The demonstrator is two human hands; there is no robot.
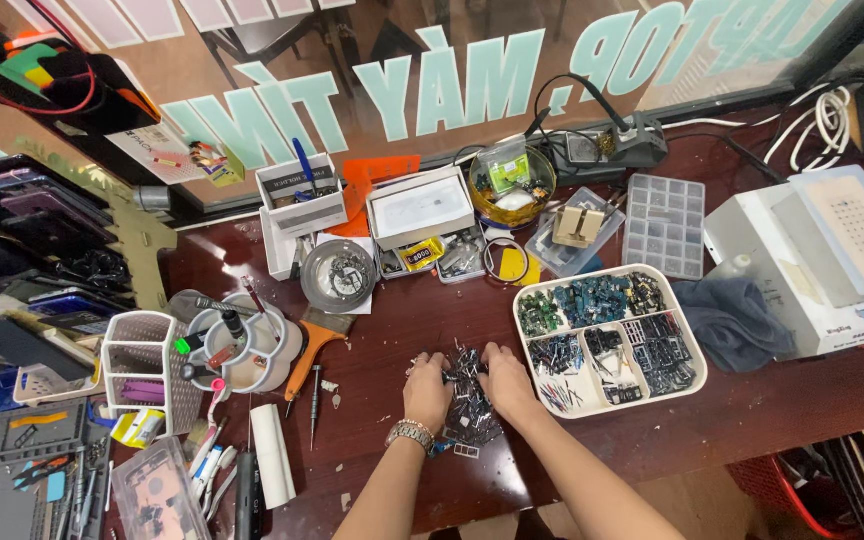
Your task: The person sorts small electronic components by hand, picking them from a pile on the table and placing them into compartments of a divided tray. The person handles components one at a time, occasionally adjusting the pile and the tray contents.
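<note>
both hands, left (428, 388) and right (505, 383), fingers curled around a parts pile (467, 400), corralling it on the counter (382, 330); tray (697, 340) at 3 o'clock.

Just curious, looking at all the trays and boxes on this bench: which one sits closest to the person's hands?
The white divided tray of small dark and green parts, just beside the right hand. The clear compartment box and the other white boxes lie farther back.

bare forearms, a silver bracelet (411, 433) on the left wrist.
</note>
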